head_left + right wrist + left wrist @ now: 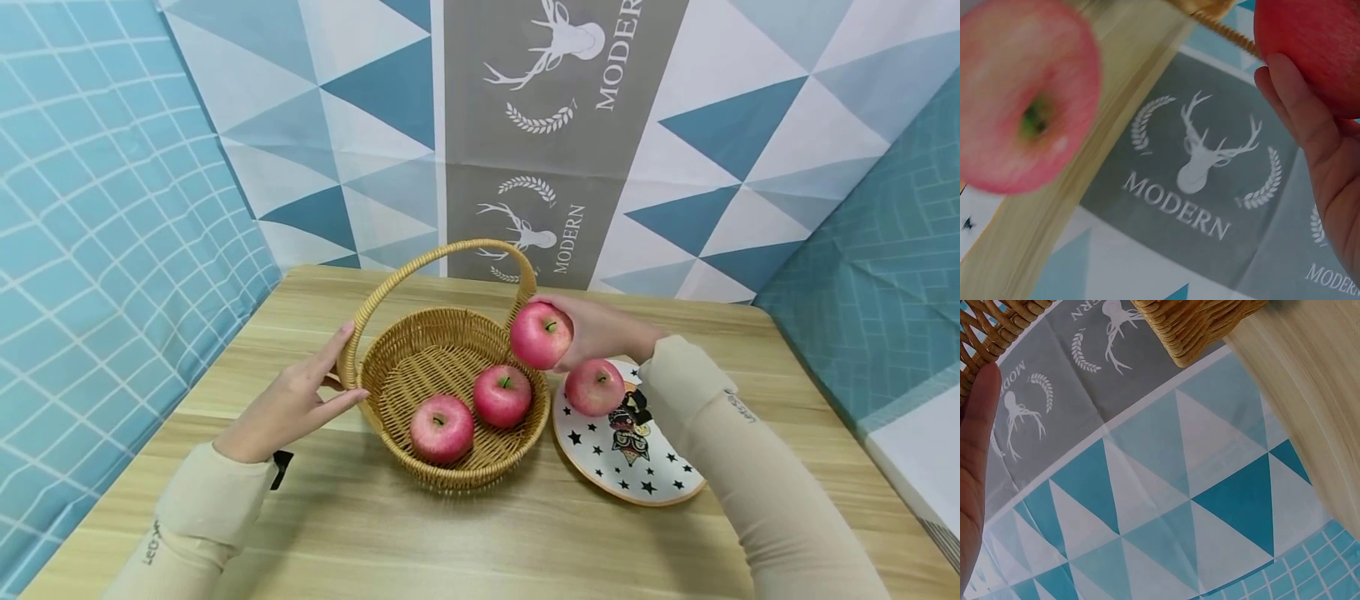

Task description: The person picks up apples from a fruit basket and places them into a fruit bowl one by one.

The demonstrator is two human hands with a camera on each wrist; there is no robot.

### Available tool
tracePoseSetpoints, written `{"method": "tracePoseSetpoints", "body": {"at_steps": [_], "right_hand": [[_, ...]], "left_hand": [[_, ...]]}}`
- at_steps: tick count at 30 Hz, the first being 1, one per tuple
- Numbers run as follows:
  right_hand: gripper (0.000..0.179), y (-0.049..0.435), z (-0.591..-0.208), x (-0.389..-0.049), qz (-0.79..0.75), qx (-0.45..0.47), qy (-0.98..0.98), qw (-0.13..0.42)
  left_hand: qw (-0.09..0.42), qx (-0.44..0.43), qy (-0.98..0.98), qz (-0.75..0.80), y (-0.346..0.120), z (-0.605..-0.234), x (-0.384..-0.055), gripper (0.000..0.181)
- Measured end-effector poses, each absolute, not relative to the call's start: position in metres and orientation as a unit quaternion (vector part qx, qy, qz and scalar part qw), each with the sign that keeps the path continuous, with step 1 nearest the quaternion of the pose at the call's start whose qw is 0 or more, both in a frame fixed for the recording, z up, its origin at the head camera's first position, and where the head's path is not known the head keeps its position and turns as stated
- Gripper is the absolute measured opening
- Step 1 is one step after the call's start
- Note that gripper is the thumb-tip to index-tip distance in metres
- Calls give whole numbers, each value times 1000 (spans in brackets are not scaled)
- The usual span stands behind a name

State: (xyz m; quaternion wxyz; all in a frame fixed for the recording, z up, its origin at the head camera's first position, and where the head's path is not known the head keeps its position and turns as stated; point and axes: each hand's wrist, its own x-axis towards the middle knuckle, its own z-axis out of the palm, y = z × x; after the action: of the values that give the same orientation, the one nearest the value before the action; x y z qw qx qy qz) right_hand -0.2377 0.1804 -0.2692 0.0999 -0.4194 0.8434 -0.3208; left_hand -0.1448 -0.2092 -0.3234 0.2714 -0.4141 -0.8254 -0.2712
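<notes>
A round wicker basket (405, 333) with a tall arched handle stands mid-table. Two red apples lie inside, one apple (442, 429) near the front and another apple (502, 397) to its right. My left hand (296, 404) grips the basket's left side at the foot of the handle, thumb over the rim. Close above the right rim, my right hand (592, 329) holds a red apple (540, 335), which also shows in the right wrist view at upper right. Beneath that hand, one more apple (595, 387) is on a white star-patterned plate (600, 467).
The wooden table (480, 542) runs back to a wall cover (375, 167) with triangles and deer prints. Blue tiled sheets (97, 208) line the left side. At the right table edge lies a white object (922, 483).
</notes>
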Motion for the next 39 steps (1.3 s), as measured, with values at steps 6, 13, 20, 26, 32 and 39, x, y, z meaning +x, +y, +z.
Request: {"method": "tracePoseSetpoints", "body": {"at_steps": [6,13,20,26,32,39], "right_hand": [[70,157,-267,-244,-322,-424,835,138],[83,135,-265,-253,-328,-423,828,167],[83,111,-260,-260,-293,-424,843,156],[81,93,-263,-263,-283,-427,848,137],[92,72,-265,-261,-289,-340,885,134],[90,53,-279,-260,-378,-204,897,104]], "left_hand": [[279,-406,-827,-271,-211,-322,-142,73],[294,-402,-825,-266,-211,-321,-141,71],[296,-392,-830,-263,-212,-320,-139,72],[288,-400,-828,-266,-211,-321,-139,71],[287,-404,-828,-261,-209,-320,-143,70],[295,-413,-823,-256,-208,-321,-144,69]]}}
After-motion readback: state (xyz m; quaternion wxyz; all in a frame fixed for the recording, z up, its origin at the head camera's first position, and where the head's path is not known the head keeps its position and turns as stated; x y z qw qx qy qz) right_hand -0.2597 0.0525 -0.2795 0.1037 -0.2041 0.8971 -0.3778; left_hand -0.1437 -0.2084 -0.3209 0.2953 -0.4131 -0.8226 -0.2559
